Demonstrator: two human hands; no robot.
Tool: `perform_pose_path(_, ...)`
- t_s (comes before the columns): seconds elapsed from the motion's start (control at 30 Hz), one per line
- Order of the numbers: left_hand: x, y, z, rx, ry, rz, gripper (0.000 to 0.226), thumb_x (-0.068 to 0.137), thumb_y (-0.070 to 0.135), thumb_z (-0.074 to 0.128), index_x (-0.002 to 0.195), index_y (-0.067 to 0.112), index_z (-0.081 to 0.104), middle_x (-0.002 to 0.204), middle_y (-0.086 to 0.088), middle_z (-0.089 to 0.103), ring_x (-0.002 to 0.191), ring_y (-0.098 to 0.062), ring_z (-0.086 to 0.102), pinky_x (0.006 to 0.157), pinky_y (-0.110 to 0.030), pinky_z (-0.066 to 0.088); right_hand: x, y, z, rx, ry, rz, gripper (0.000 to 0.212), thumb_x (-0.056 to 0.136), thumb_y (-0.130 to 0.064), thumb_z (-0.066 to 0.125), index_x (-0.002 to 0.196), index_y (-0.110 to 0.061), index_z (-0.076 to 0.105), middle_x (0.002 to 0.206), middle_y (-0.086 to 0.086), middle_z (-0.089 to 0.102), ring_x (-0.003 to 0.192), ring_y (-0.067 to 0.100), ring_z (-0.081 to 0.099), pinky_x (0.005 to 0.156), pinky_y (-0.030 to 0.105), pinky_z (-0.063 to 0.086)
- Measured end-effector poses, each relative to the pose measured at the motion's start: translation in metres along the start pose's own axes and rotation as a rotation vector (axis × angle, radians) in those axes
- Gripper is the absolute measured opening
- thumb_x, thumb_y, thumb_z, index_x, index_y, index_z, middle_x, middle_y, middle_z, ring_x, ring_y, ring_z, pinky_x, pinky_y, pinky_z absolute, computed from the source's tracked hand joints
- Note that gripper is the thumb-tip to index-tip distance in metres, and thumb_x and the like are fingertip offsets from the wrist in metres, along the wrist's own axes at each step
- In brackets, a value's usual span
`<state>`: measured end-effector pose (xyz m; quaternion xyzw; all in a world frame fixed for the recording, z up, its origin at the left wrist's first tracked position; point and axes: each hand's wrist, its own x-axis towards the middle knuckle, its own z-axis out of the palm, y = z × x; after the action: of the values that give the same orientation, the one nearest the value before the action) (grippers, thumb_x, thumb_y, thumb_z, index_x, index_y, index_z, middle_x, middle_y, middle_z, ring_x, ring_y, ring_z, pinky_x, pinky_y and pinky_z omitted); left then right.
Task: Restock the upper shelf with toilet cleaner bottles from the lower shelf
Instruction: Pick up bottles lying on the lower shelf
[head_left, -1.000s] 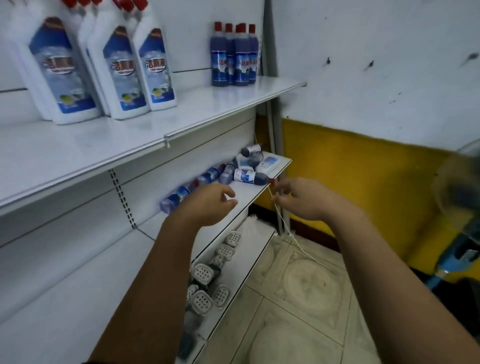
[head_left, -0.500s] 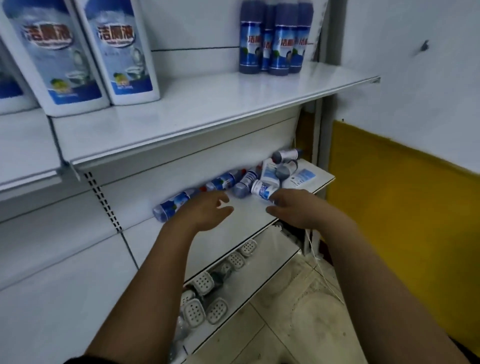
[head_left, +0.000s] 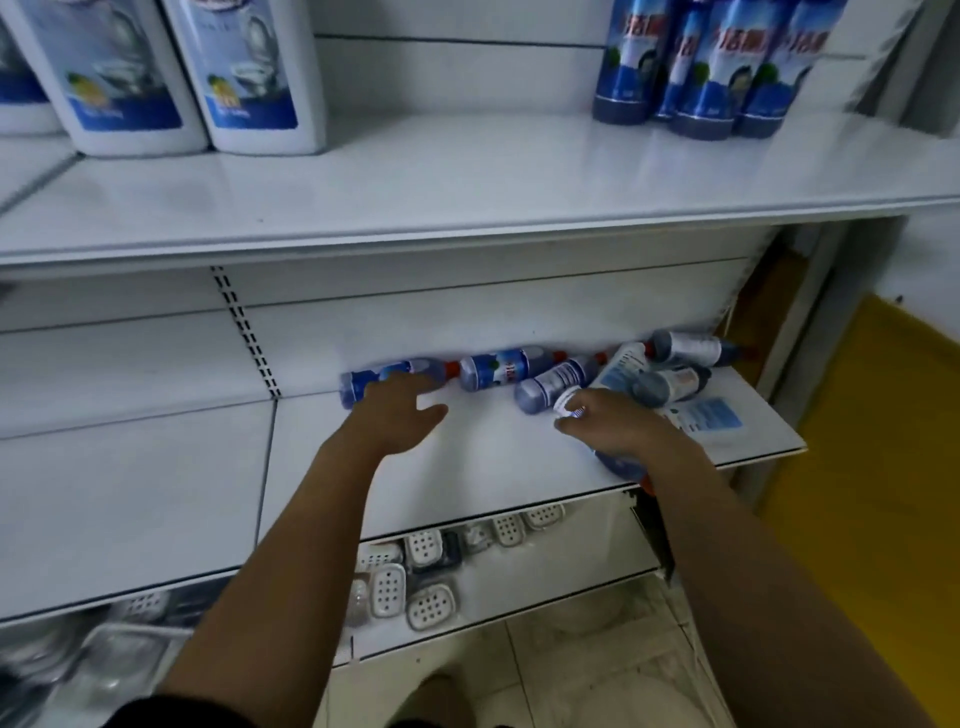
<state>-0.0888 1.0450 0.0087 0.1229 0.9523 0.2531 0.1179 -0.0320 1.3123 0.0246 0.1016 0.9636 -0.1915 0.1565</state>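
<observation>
Your hands have closed the gap since half a second ago. Then both hung just short of the lying stock. Now your left hand (head_left: 400, 415) reaches over the leftmost bottle (head_left: 361, 383) at 9 o'clock of the view, and your right hand (head_left: 610, 428) is down on a near bottle (head_left: 619, 464) at 4 o'clock.

The left fingers are straight and spread, gripping nothing; whether they touch the bottle under them, you cannot tell. The right fingers curl round the near bottle, whose blue body and red cap show below your wrist. I judge the pick is started on the right only.

The toilet cleaner lies on its side along the back of the lower shelf (head_left: 493, 467): two more bottles run in a row toward 2 o'clock and end in a crossed pile (head_left: 670, 374) at 3 o'clock, just behind your right hand. That pile is the snag. Its bottles lean on each other, so lifting yours may set them rolling toward the edge, where a flat white pack (head_left: 711, 415) also lies.

On the upper shelf (head_left: 467, 176), the middle is bare between the upright blue bottles (head_left: 701, 78) at 1 o'clock and the big white bottles (head_left: 249, 78) at 11 o'clock. Its front lip overhangs your hands, so bring the bottle out before up. Soap dishes (head_left: 410, 582) sit below at 6 o'clock.
</observation>
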Motion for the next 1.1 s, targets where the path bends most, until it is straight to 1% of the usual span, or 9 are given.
perform_pose_path(0.13, 0.053, -0.025, 0.012, 0.132, 0.011, -0.076, 0.050, 0.085, 0.053, 0.052, 0.126, 0.024, 0.054, 0.126, -0.009, 0.059, 0.108, -0.031, 0.058, 0.091, -0.038, 0.041, 0.047, 0.020, 0.020, 0.003, 0.048, 0.077, 0.046, 0.089, -0.041, 0.061, 0.126, -0.015, 0.055, 0.126, 0.009, 0.061, 0.113, 0.029, 0.058, 0.088, 0.029, 0.043)
perform_pose_path(0.23, 0.083, -0.035, 0.021, 0.217, -0.001, -0.084, 0.055, 0.091, 0.045, 0.053, 0.144, 0.037, 0.041, 0.140, -0.007, 0.048, 0.123, -0.035, 0.049, 0.101, -0.043, 0.036, 0.070, 0.047, 0.040, -0.008, 0.098, 0.254, 0.067, 0.085, -0.038, 0.067, 0.139, -0.009, 0.037, 0.139, 0.017, 0.048, 0.125, 0.035, 0.050, 0.102, 0.039, 0.044)
perform_pose_path(0.33, 0.111, -0.051, 0.036, 0.275, 0.013, -0.117, 0.057, 0.093, 0.039, 0.056, 0.146, 0.029, 0.040, 0.142, -0.008, 0.048, 0.128, -0.033, 0.047, 0.106, -0.044, 0.035, 0.086, 0.074, 0.059, 0.047, 0.051, 0.303, 0.077, 0.084, -0.030, 0.073, 0.144, -0.010, 0.029, 0.141, 0.015, 0.045, 0.127, 0.032, 0.048, 0.103, 0.039, 0.040)
perform_pose_path(0.5, 0.144, -0.071, 0.057, 0.455, 0.073, -0.206, 0.070, 0.087, 0.044, 0.058, 0.148, 0.025, 0.028, 0.148, -0.008, 0.038, 0.135, -0.034, 0.035, 0.108, -0.056, 0.030, 0.097, 0.112, 0.063, 0.104, -0.067, 0.234, 0.109, 0.072, -0.026, 0.081, 0.153, -0.028, 0.008, 0.148, 0.016, 0.029, 0.131, 0.036, 0.040, 0.109, 0.045, 0.037)
perform_pose_path(0.63, 0.150, -0.062, 0.063, 0.564, 0.087, -0.251, 0.064, 0.086, 0.041, 0.064, 0.141, 0.018, 0.040, 0.134, -0.013, 0.040, 0.125, -0.033, 0.039, 0.102, -0.048, 0.035, 0.091, 0.123, 0.063, 0.044, -0.107, 0.180, 0.109, 0.079, -0.033, 0.075, 0.153, -0.041, -0.005, 0.143, 0.018, 0.042, 0.123, 0.035, 0.049, 0.105, 0.043, 0.040)
perform_pose_path(0.83, 0.141, -0.066, 0.069, 0.410, 0.040, -0.295, 0.066, 0.077, 0.044, 0.075, 0.128, 0.020, 0.041, 0.123, -0.010, 0.055, 0.118, -0.035, 0.051, 0.102, -0.051, 0.038, 0.078, 0.090, 0.018, -0.206, -0.126, 0.032, 0.094, 0.074, -0.036, 0.080, 0.152, -0.032, 0.028, 0.149, 0.002, 0.045, 0.130, 0.025, 0.048, 0.108, 0.039, 0.041)
perform_pose_path(0.93, 0.129, -0.064, 0.065, 0.260, 0.033, -0.305, 0.064, 0.070, 0.048, 0.078, 0.117, 0.020, 0.045, 0.108, -0.006, 0.059, 0.107, -0.032, 0.055, 0.097, -0.052, 0.041, 0.061, 0.049, -0.022, -0.323, -0.039, -0.030, 0.062, 0.072, -0.040, 0.079, 0.128, -0.023, 0.057, 0.113, -0.001, 0.066, 0.098, 0.019, 0.063, 0.084, 0.032, 0.053)
perform_pose_path(1.0, 0.124, -0.062, 0.062, 0.095, 0.058, -0.315, 0.067, 0.063, 0.053, 0.077, 0.112, 0.017, 0.048, 0.099, -0.005, 0.062, 0.097, -0.030, 0.059, 0.094, -0.049, 0.046, 0.057, 0.023, -0.031, -0.269, 0.062, -0.061, 0.048, 0.070, -0.036, 0.080, 0.109, -0.017, 0.061, 0.093, 0.000, 0.065, 0.080, 0.016, 0.063, 0.065, 0.026, 0.050)
perform_pose_path(1.1, 0.113, -0.052, 0.057, -0.173, 0.119, -0.259, 0.060, 0.068, 0.045, 0.083, 0.108, 0.013, 0.053, 0.090, -0.005, 0.065, 0.082, -0.024, 0.063, 0.075, -0.036, 0.052, 0.072, -0.004, -0.024, -0.149, 0.156, -0.151, 0.057, 0.065, -0.037, 0.085, 0.108, -0.019, 0.054, 0.100, 0.001, 0.061, 0.088, 0.019, 0.059, 0.070, 0.030, 0.048)
